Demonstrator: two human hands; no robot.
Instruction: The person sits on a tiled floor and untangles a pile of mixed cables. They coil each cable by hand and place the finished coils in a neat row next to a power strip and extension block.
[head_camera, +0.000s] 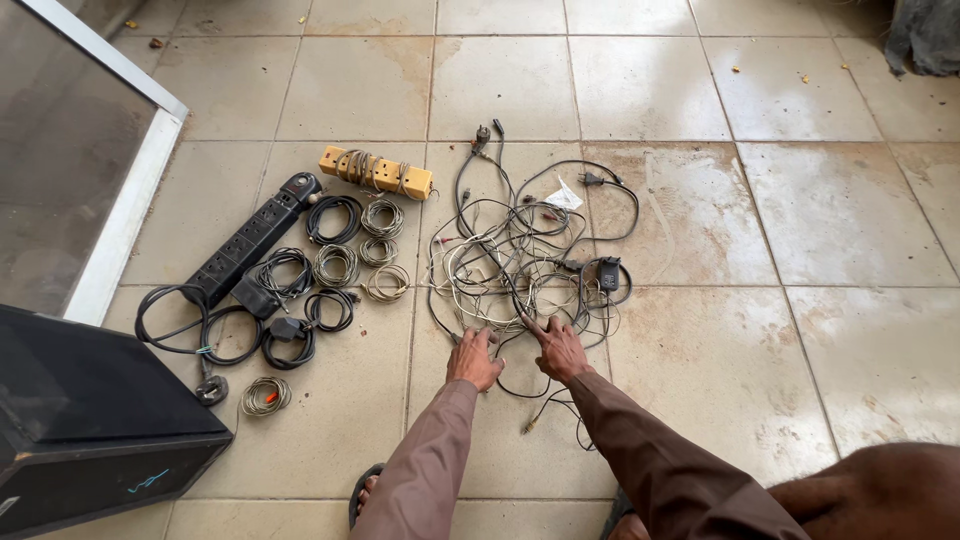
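Bare beige floor tiles lie open to the right; a black cabinet and white-framed glass panel bound the left. The tangled heap of black and white cables sits centre. Left hand and right hand, fingers spread, touch its near edge, gripping nothing visibly.
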